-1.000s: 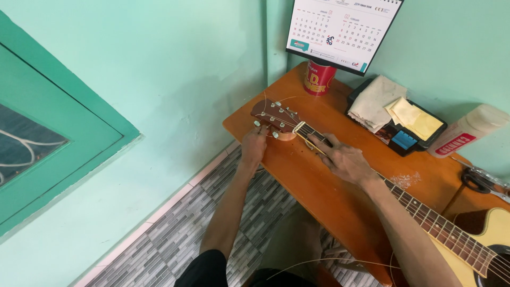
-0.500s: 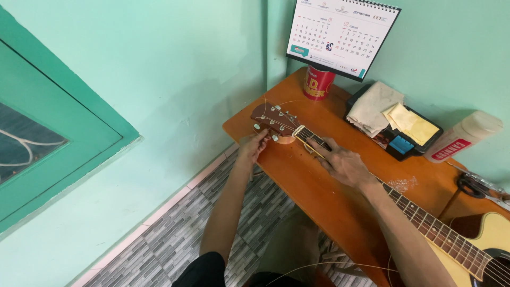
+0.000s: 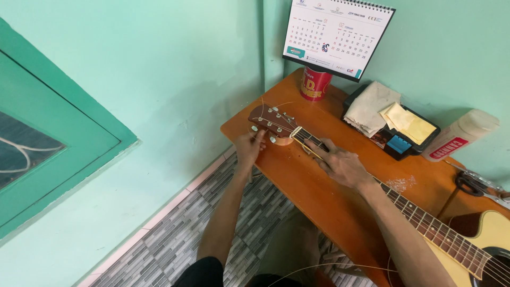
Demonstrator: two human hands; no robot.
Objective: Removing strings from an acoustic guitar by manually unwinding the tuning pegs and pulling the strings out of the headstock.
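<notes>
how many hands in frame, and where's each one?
2. The left hand is at the guitar headstock, fingers on the tuning pegs along its near edge. The right hand lies across the guitar neck just below the headstock. No other hands visible.

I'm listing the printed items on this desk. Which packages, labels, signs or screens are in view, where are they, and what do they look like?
Desk calendar: back of the desk by the wall, white grid sheet, spiral-bound.
Red can: under the calendar, cylindrical, yellow lettering.
White tube: right, against the wall, lying tilted, red label.
No screen shows.
</notes>
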